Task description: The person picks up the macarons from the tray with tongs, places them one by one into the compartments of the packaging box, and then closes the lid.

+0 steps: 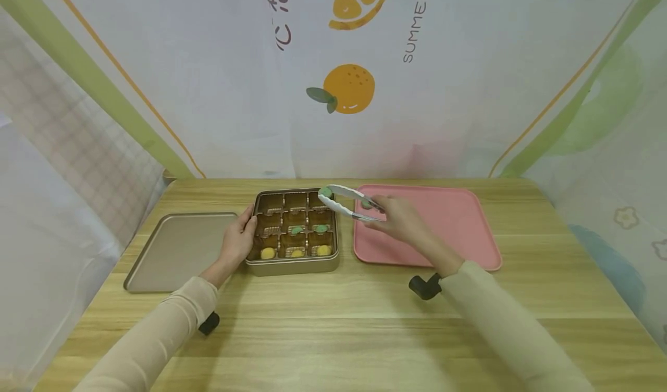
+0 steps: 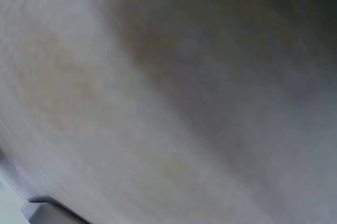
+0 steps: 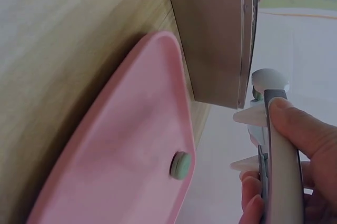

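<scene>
My left hand (image 1: 238,241) grips the left side of a gold metal tin (image 1: 292,267), fitted with a brown divided insert. In my right hand (image 1: 400,218) is a pair of tongs (image 1: 354,194) with white tips. Between those tips a green macaron (image 1: 325,191) is held above the tin's far right compartment. Three yellow macarons (image 1: 267,253) lie in the near row. Two green macarons (image 1: 321,229) lie in the middle row's centre and right compartments. Another green macaron (image 3: 180,165) stays on the pink tray (image 3: 126,129). The left wrist view is blurred and close.
A flat gold lid (image 1: 182,247) lies left of the tin, partly behind my left forearm. The pink tray is to the tin's right, under my right hand and wrist. Behind the wooden table (image 1: 323,334) hangs a white curtain (image 1: 234,120) printed with oranges.
</scene>
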The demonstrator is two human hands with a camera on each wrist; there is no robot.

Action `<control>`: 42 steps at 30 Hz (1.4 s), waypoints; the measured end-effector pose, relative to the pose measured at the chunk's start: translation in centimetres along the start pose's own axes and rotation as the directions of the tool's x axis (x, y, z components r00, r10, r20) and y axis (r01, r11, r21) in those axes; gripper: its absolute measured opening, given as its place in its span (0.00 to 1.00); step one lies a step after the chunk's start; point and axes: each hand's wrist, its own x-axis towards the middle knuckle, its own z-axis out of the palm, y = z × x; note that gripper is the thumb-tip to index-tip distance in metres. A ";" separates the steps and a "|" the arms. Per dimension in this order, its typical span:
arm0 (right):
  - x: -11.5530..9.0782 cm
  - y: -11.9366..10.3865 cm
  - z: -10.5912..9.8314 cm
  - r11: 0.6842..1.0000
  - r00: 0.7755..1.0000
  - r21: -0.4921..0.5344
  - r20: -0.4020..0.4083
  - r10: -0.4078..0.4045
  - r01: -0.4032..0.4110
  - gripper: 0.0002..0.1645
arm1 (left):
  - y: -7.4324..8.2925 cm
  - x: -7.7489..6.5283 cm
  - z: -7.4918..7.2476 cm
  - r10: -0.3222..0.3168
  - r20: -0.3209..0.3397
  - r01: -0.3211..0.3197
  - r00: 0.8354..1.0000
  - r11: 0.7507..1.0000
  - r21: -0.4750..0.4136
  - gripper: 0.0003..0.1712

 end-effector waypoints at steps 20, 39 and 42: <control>1.5 -1.1 -0.5 0.999 0.997 -0.047 0.080 -0.006 0.010 0.21 | 0.2 -0.1 -0.1 -0.016 0.014 0.016 1.000 1.000 -0.001 0.28; 0.2 -0.4 -0.1 0.999 0.999 -0.013 0.020 0.031 -0.031 0.22 | 0.3 -0.2 -0.2 -0.018 0.016 0.017 1.000 1.000 0.007 0.29; -0.3 0.1 -0.4 0.998 0.998 0.008 0.011 0.062 -0.062 0.22 | 0.3 -0.2 -0.2 -0.017 0.021 0.017 1.000 1.000 0.006 0.29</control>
